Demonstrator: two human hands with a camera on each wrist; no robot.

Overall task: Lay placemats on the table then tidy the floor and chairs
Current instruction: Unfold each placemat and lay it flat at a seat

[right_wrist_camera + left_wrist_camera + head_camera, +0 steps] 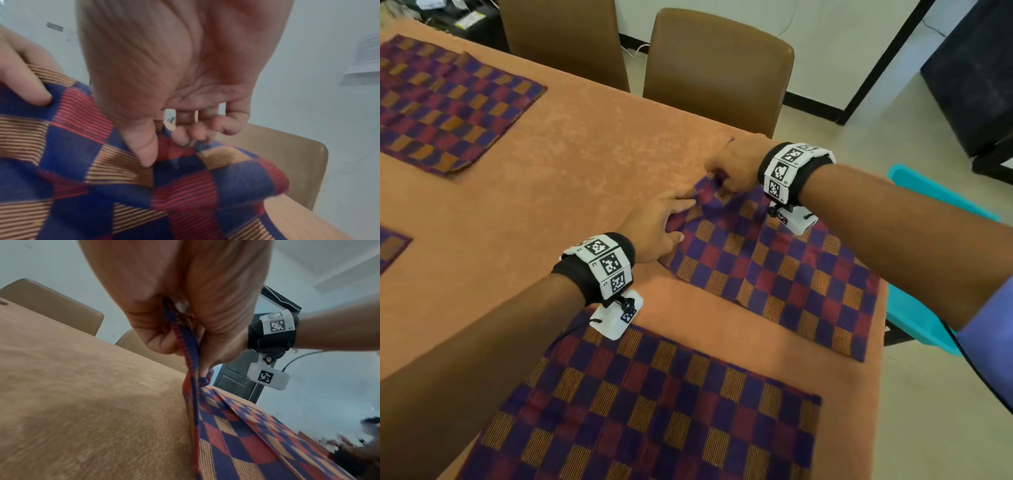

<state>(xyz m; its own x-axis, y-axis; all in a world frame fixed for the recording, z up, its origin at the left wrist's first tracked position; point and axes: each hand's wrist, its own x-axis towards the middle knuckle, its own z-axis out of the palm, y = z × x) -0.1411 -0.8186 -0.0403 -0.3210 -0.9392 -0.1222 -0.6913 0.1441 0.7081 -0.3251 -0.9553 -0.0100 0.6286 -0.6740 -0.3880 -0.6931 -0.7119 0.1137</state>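
Observation:
A checkered purple, red and orange placemat (774, 274) lies near the right edge of the orange table (585, 178), its far corner rumpled. My left hand (664, 222) pinches the mat's lifted left edge (190, 353) between thumb and fingers. My right hand (736, 168) pinches the far corner; in the right wrist view its thumb (144, 146) and fingertips press into the cloth (123, 186). A second placemat (654, 411) lies flat at the near edge. A third placemat (445, 106) lies at the far left.
Two brown chairs (719, 68) stand against the table's far side. A turquoise chair (917, 315) sits at the right edge of the table. A corner of another mat (390, 246) shows at the left. A dark cabinet (976, 85) stands on the pale floor at the right.

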